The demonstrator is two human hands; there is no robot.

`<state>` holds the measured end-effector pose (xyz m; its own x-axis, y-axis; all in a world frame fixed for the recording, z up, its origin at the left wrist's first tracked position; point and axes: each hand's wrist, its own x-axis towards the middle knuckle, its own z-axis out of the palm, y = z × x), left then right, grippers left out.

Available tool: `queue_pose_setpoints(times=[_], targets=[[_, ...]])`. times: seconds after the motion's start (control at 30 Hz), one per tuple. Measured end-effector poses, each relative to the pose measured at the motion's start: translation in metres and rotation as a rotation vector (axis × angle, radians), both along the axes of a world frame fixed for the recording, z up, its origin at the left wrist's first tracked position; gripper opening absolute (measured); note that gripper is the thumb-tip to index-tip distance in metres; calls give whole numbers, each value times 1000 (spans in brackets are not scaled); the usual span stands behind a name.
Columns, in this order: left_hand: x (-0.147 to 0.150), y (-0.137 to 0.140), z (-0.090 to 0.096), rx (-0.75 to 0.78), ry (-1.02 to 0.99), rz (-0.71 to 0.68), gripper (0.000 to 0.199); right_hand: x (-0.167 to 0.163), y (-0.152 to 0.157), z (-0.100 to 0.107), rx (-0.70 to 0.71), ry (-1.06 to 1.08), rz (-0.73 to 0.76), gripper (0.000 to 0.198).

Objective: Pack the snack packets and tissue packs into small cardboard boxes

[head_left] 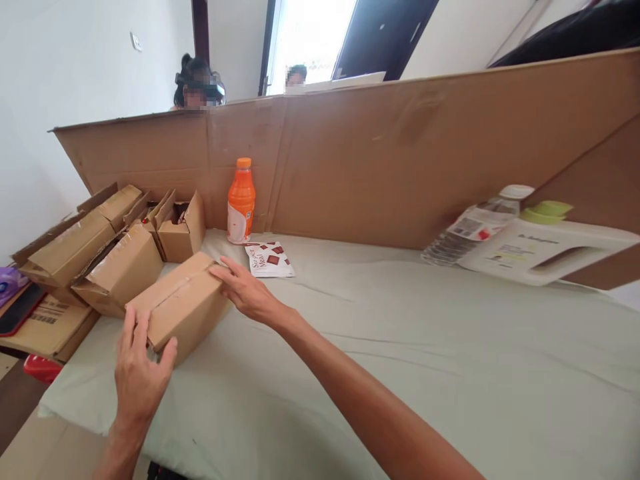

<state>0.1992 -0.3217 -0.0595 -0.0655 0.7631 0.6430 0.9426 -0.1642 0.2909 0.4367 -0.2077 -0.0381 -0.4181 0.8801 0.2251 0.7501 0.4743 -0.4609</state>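
A closed cardboard box (181, 300) with a seam along its top rests on the pale green cloth. My left hand (145, 367) grips its near left end, fingers on the top edge and thumb against the end face. At the opposite end, the fingers of my right hand (245, 290) press along the top edge and corner. Just beyond the right hand lies a white and brown "Super Meal" packet (271, 259), flat on the cloth. Behind that stands an orange bottle (242, 200) with an orange cap, upright against the cardboard wall.
Several opened cardboard boxes (120, 267) crowd the left side. A tall cardboard wall (350, 167) runs along the back of the cloth-covered surface (400, 373). At the right, a clear plastic bottle (475, 227) leans beside a white jug (540, 253). Two people (197, 87) are beyond the wall.
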Motion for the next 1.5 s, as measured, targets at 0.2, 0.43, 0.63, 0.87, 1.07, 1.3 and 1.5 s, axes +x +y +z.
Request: queue_pose_setpoints(times=[0.2,0.43,0.63,0.87,1.07,1.3,1.5], targets=[[-9,51,-6,5,16,84,59,-79,65,3,25,-49,-194,70],[-13,74,-13,10,-73,133,64,-113,96,-14,15,-11,-165,78],[-15,50,-52,-7,-197,95,91,-95,55,-68,-60,-64,-77,57],[-8,15,-107,-156,-51,-27,65,-65,-26,-98,-69,-104,16,48],[-4,14,-104,-212,85,-44,40,-61,-55,-97,-54,-123,-1,50],[-3,19,-103,-231,176,-20,35,-62,-72,-101,-43,-117,-82,49],[-3,22,-101,-269,226,15,36,-59,-89,-104,-56,-122,-133,47]])
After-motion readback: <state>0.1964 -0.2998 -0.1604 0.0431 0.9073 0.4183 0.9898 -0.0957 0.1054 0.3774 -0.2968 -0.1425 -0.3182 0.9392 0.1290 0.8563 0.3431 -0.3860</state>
